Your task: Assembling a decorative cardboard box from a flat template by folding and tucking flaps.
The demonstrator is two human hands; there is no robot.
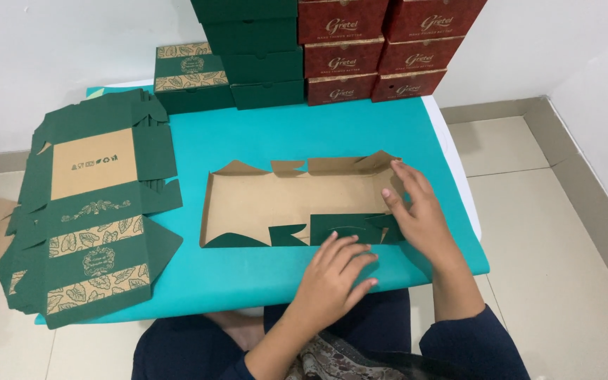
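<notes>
Both hands out front, palms down: left hand flat w/ fingers spread, right hand just beyond, fingers extended fwd.

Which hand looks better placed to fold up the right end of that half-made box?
Probably the right hand: it already rests on the right end of the half-folded box, at the flaps. The left hand lies flat on the near green wall, steadying it.

A pile of flat green box blanks is laid at the left of the teal table, with closed green boxes and red boxes stacked behind.
</notes>
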